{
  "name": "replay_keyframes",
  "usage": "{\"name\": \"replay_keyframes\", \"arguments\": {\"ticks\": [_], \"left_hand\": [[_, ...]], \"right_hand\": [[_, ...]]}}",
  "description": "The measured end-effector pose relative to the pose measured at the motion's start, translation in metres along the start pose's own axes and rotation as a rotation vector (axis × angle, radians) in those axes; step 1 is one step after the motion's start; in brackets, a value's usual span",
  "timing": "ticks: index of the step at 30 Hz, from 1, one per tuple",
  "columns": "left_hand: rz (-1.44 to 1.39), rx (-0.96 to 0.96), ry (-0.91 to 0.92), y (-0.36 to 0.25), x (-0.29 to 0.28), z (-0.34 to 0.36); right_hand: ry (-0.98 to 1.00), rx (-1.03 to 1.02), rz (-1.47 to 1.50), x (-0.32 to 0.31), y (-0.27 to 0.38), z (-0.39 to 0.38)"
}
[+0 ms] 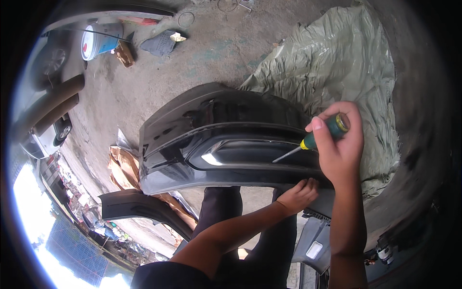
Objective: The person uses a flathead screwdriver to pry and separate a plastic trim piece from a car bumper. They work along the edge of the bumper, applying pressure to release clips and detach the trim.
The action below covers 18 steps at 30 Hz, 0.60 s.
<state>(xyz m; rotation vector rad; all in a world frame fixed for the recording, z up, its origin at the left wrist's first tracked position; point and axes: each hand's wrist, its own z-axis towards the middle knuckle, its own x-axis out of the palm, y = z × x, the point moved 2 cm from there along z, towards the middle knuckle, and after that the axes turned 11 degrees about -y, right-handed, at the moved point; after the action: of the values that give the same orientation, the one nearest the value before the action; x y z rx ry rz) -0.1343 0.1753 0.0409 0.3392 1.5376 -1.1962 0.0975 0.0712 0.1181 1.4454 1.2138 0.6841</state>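
A glossy black car bumper (pixel 250 108) lies in front of my legs, its long recessed panel facing up. My right hand (pixel 342 149) is closed round a screwdriver (pixel 315 138) with a green and yellow handle. The metal shaft slants down to the left, with its tip over the recessed panel; whether it touches the surface I cannot tell. My left hand (pixel 299 195) is at the bumper's near edge, right of the middle, fingers curled against that edge. Its fingertips are partly hidden.
Crumpled grey-green plastic sheeting (pixel 332 62) spreads behind and right of the bumper. Another black curved car part (pixel 139 207) and brown paper (pixel 125 168) lie at the left. A white and blue bucket (pixel 102 41) stands farther back on the concrete floor (pixel 216 48). A grey panel (pixel 313 243) lies near my legs.
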Motion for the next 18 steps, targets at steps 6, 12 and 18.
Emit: {"name": "replay_keyframes", "arguments": {"ticks": [6,12,18], "left_hand": [[0.005,-0.018,0.011,-0.004,-0.009,-0.024],[0.009,-0.03,-0.014,-0.009,-0.003,-0.029],[-0.091,-0.033,0.014,-0.005,-0.008,-0.019]], "right_hand": [[0.063,0.136,0.14,0.005,-0.028,-0.015],[0.23,0.072,0.142,0.037,-0.033,-0.002],[0.168,-0.17,-0.077,0.014,0.004,0.006]]}}
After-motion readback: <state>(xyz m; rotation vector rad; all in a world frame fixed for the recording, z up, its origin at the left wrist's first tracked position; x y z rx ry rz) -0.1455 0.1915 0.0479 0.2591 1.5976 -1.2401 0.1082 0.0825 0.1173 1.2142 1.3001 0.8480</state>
